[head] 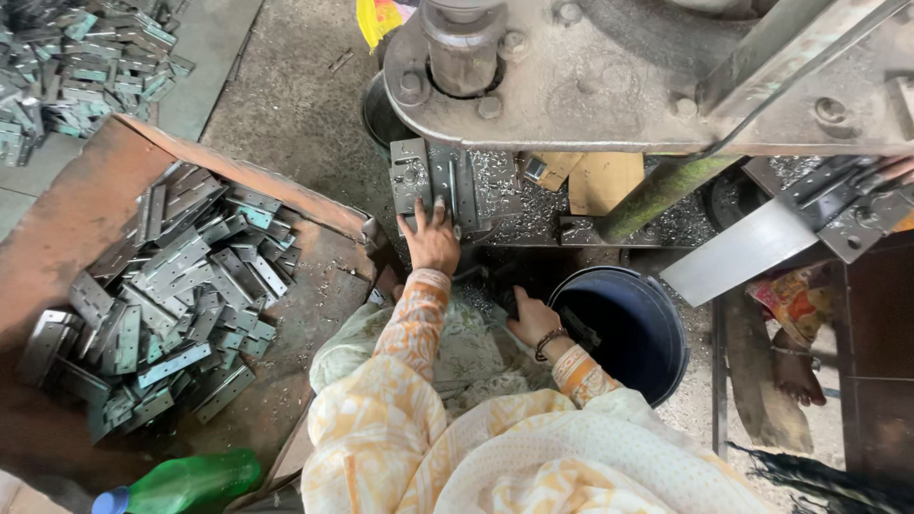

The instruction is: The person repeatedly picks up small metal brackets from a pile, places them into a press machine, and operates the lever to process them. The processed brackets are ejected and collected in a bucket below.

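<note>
Your left hand lies flat, fingers spread, pressing a metal hinge plate onto the bed of the press; it grips nothing, only holds the plate in place under the ram. Your right hand is lower, just in front of the press, at the rim of the dark blue bucket; its fingers curl down into shadow, and you cannot tell whether they hold a piece.

Judging by this, the step in hand is seating the plate for a stroke. The next move calls for squaring the plate against the die, then drawing your left fingers well back from the ram.

Metal shavings lie scattered on the press bed beside the plate. To the left of the press, a rusty tray holds a heap of hinge plates. A green plastic bottle lies near the tray's lower edge.
</note>
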